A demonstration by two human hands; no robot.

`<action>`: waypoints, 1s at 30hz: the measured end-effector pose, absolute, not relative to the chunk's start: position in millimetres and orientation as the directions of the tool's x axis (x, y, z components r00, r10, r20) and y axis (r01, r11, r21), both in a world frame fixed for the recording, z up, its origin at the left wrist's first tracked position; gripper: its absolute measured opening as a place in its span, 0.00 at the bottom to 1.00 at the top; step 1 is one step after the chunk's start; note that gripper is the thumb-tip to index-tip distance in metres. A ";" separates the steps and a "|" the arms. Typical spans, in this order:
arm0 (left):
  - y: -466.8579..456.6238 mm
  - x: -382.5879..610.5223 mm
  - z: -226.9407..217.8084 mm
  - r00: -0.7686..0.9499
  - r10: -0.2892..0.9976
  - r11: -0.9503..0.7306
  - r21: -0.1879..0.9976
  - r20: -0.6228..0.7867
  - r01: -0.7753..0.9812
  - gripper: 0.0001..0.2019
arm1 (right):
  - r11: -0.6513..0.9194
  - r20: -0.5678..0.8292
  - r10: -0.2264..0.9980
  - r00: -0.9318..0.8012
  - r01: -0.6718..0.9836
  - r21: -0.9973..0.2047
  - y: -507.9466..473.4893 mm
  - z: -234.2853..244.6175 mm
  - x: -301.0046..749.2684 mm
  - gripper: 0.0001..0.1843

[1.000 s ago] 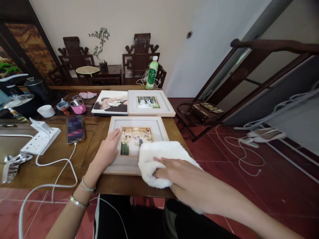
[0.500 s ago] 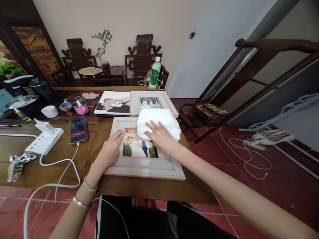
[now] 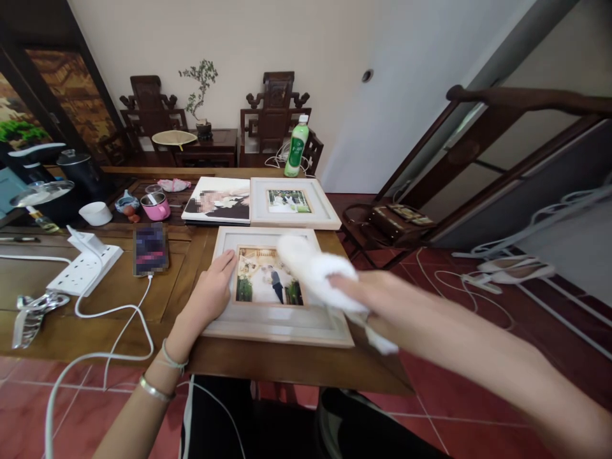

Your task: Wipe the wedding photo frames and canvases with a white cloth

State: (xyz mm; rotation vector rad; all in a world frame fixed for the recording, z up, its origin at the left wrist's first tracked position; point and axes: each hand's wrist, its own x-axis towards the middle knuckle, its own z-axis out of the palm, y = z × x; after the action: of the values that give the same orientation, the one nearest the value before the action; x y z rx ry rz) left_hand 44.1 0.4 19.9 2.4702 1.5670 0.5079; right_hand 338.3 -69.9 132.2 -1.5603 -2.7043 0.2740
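Resting L hand (image 3: 213, 293), fingers extended, on photo frame (image 3: 277, 336), lower ctr; clutching white cloth (image 3: 327, 277) w/ blurred R hand (image 3: 373, 294), right of ctr.

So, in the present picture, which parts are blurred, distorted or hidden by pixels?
Head view: the right hand and white cloth are smeared, probably by motion, while the left hand and nearer picture frame look clearer. Head view again: the cabinet at upper left leans, perhaps from a wide lens; coarse pixel blocks cover much of the corded device.
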 end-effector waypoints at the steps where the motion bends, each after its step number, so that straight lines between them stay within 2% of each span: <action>1: 0.5 44.1 20.0 0.389 0.900 -0.434 0.322 0.197 0.841 0.31 | 0.491 0.020 0.871 -0.491 0.867 -0.085 -59.0 132.5 339.5 0.38; 3: 1.0 43.9 19.5 0.394 0.893 -0.447 0.323 0.216 0.834 0.32 | 0.500 0.181 0.846 -0.501 0.864 0.055 -35.9 128.4 334.8 0.36; 4: 1.2 43.7 19.0 0.396 0.890 -0.453 0.325 0.226 0.830 0.32 | 0.508 0.215 0.826 -0.521 0.854 0.115 -24.7 123.3 329.5 0.35; 6: 1.5 43.1 18.2 0.397 0.888 -0.457 0.333 0.233 0.825 0.32 | 0.537 0.182 0.804 -0.566 0.823 0.187 -4.8 106.8 315.7 0.31; 9: 1.3 42.5 17.3 0.388 0.893 -0.446 0.347 0.227 0.825 0.31 | 0.557 0.069 0.813 -0.579 0.806 0.199 13.8 76.4 294.9 0.27; 14: 1.1 43.1 15.0 0.384 0.890 -0.452 0.366 0.247 0.813 0.31 | 0.576 -0.042 0.817 -0.575 0.809 0.118 -4.5 66.3 280.4 0.30; 20: 1.1 44.7 15.0 0.385 0.891 -0.449 0.353 0.239 0.821 0.30 | 0.635 -0.263 0.711 -0.652 0.756 -0.159 -75.8 114.3 282.1 0.33; 22: 1.1 44.8 15.8 0.390 0.891 -0.451 0.350 0.234 0.821 0.30 | 0.624 -0.270 0.699 -0.663 0.749 -0.223 -86.1 117.8 280.1 0.34; 24: 1.2 44.6 16.2 0.396 0.889 -0.455 0.351 0.229 0.819 0.29 | 0.623 -0.229 0.711 -0.665 0.747 -0.232 -83.0 108.4 276.0 0.35; 26: 1.4 44.3 16.1 0.404 0.885 -0.464 0.354 0.232 0.812 0.30 | 0.623 -0.149 0.751 -0.643 0.766 -0.159 -66.9 90.3 270.7 0.35; 30: 1.5 43.5 15.4 0.400 0.886 -0.462 0.370 0.236 0.806 0.30 | 0.535 0.054 0.840 -0.540 0.841 0.074 -10.9 57.2 263.0 0.28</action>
State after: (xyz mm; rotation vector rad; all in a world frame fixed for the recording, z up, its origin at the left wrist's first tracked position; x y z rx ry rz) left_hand 43.5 1.5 15.4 2.4578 1.5061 0.5990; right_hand 263.0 -10.9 57.2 -1.5018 -2.7426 -0.1426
